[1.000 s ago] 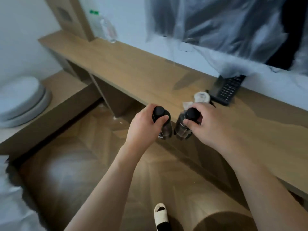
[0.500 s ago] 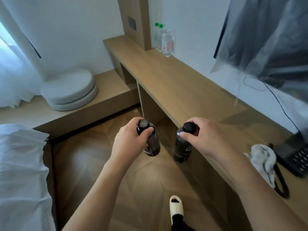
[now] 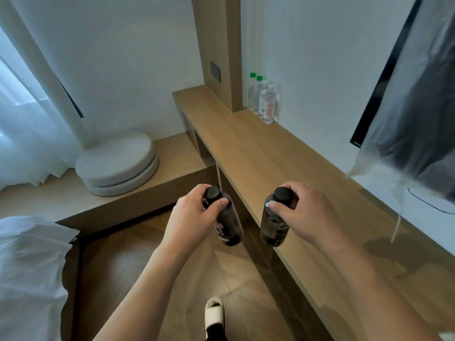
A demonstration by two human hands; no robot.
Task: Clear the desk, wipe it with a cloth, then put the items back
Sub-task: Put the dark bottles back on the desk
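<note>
My left hand (image 3: 192, 219) grips a dark bottle (image 3: 227, 228) by its black cap, holding it in the air over the floor beside the desk. My right hand (image 3: 306, 212) grips a second dark bottle (image 3: 274, 228) the same way, at the front edge of the long wooden desk (image 3: 266, 153). Both bottles hang below my fingers, a little apart from each other. The cloth is out of view.
Several clear water bottles (image 3: 267, 104) stand at the far end of the desk by a wooden column (image 3: 221, 45). A plastic-covered TV (image 3: 413, 102) hangs on the right wall. A round grey cushion (image 3: 118, 163) lies on a low platform; bedding (image 3: 29, 267) lies lower left.
The view has swung left along the desk; the phone and the cloth have dropped out of sight. Both hands keep their bottles, now further apart and nearer the desk's far end.
</note>
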